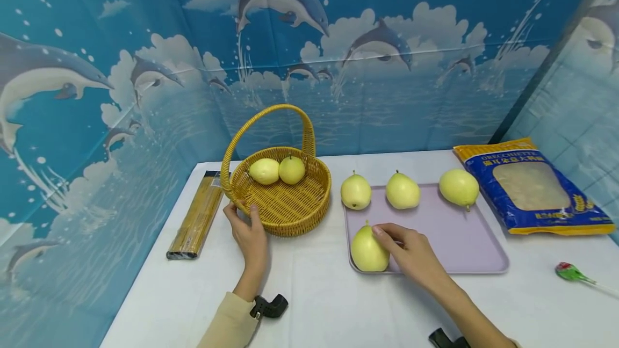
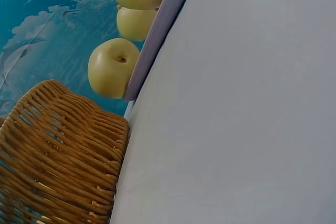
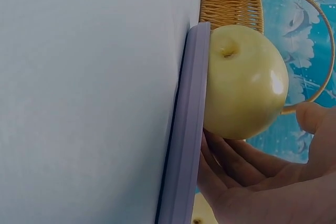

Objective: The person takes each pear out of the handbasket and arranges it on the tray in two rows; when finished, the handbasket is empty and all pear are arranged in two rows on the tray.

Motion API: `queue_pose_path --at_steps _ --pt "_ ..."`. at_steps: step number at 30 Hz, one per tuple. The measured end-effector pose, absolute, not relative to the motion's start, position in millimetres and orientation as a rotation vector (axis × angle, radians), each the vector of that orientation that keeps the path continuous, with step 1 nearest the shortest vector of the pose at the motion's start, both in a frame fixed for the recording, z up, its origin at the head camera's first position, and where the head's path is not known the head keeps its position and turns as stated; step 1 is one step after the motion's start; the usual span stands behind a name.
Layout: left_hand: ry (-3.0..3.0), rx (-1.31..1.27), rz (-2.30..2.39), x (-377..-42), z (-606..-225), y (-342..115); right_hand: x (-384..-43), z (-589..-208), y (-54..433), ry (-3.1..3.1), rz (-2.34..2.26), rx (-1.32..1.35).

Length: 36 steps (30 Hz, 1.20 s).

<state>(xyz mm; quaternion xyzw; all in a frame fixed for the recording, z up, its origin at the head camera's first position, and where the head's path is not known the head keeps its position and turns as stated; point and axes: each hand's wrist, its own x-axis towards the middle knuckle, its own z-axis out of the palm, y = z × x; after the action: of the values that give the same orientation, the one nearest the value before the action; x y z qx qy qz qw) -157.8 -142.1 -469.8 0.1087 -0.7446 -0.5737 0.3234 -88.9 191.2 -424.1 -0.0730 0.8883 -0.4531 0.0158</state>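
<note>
A yellow wicker basket (image 1: pixel 290 227) with a tall handle stands left of centre, two pale green-yellow pears (image 1: pixel 292 170) inside. My left hand (image 1: pixel 251 235) grips its near-left rim, thumb over the edge and fingers outside. In the left wrist view only the basket's woven side (image 2: pixel 63 156) shows, not the hand. A pear (image 1: pixel 369 251) sits in the front left corner of a lilac tray (image 1: pixel 454 240). My right hand (image 1: pixel 411 251) holds this pear from the right, thumb near its top. In the right wrist view, the fingers reach behind the pear (image 3: pixel 247 82).
Along the tray's back edge lie three more pears (image 1: pixel 403 191). A blue and yellow pasta bag (image 1: pixel 537 189) lies at the right, with a lollipop (image 1: pixel 570 272) in front of it. Left of the basket is a wrapped bundle of brown sticks (image 1: pixel 195 219). A dolphin-print curtain (image 1: pixel 338 111) hangs behind the table.
</note>
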Motion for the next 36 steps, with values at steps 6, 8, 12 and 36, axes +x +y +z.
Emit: queue_pose_path --at_steps 6,8,12,36 --pt "-1.941 0.280 -1.540 -157 -474 -141 -88 -419 192 2.789 -1.466 -0.237" --pt "-1.937 0.288 -1.569 -156 -475 -139 -89 -415 192 2.800 -1.485 -0.240" --pt "-1.935 0.262 -1.631 -156 -477 -137 -94 -403 191 2.830 -1.495 -0.273" --pt "-1.937 0.315 -1.697 -159 -473 -143 -198 -343 106 2.631 -1.522 -0.383"
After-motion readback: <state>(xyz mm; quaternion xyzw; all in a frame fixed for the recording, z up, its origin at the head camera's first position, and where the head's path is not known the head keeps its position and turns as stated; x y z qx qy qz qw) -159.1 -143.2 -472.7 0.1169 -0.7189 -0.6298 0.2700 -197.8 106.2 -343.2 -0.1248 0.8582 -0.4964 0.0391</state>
